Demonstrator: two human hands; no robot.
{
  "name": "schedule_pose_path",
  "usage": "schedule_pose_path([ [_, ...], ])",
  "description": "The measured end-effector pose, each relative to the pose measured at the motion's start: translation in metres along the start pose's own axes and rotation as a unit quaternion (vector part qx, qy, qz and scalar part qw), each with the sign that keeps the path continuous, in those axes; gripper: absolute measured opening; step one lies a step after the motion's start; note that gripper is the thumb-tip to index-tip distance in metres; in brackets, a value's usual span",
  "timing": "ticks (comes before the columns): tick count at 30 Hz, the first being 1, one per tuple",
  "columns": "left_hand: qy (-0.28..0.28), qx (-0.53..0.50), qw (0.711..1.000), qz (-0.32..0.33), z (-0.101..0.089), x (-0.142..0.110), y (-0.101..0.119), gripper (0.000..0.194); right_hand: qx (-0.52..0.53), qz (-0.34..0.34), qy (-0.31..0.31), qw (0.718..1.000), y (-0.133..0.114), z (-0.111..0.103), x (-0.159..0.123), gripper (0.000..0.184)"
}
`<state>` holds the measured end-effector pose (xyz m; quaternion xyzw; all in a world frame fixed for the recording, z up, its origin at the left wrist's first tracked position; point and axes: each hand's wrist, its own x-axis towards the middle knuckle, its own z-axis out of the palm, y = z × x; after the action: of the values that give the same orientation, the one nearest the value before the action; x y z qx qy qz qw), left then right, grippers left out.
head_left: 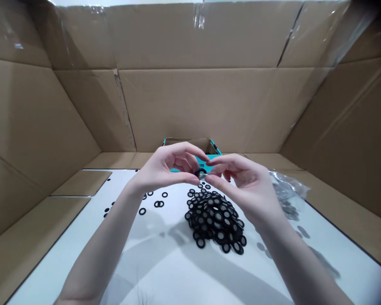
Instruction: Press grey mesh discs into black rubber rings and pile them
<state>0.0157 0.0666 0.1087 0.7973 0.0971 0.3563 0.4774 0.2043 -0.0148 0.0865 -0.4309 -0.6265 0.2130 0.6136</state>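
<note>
My left hand (pixel 168 169) and my right hand (pixel 244 186) meet fingertip to fingertip above the white table (pixel 165 262). Between the pinched fingers sits a small black ring (pixel 199 173) with something pale and round pressed to it. Both hands are closed in a pinch on this piece. Just below them lies a pile of black rings with pale centres (pixel 216 220). Several loose black rings (pixel 152 203) are scattered to the left of the pile, under my left wrist.
A clear plastic bag of small grey discs (pixel 287 192) lies at the right, with loose discs (pixel 303 232) beside it. A small teal cardboard box (pixel 206 146) stands open behind my hands. Tall brown cardboard walls (pixel 209 106) enclose the table on three sides.
</note>
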Motion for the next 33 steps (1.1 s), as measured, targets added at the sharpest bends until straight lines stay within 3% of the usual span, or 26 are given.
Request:
schedule_pose_path([
  [4, 0.028, 0.017, 0.999, 0.037, 0.002, -0.002, 0.007, 0.030, -0.020, -0.045, 0.065, 0.997, -0.002, 0.008, 0.001, 0.014],
  [7, 0.035, 0.041, 0.997, 0.059, 0.003, -0.002, 0.010, 0.031, -0.031, -0.067, 0.079, 0.994, -0.004, 0.010, 0.002, 0.015],
  [12, 0.035, 0.064, 0.995, 0.065, 0.004, 0.000, 0.012, 0.032, -0.048, -0.057, 0.048, 0.996, -0.005, 0.011, 0.004, 0.017],
  [18, 0.050, 0.102, 0.990, 0.085, 0.006, 0.002, 0.010, 0.026, -0.084, -0.081, 0.051, 0.992, -0.005, 0.008, 0.004, 0.019],
  [25, 0.090, 0.124, 0.981, 0.118, 0.012, 0.002, 0.011, 0.029, -0.047, -0.088, 0.029, 0.995, 0.000, 0.007, 0.004, 0.027],
  [33, 0.092, 0.161, 0.978, 0.100, 0.018, 0.000, 0.019, 0.028, -0.011, -0.111, 0.005, 0.994, -0.001, -0.001, 0.005, 0.030],
])
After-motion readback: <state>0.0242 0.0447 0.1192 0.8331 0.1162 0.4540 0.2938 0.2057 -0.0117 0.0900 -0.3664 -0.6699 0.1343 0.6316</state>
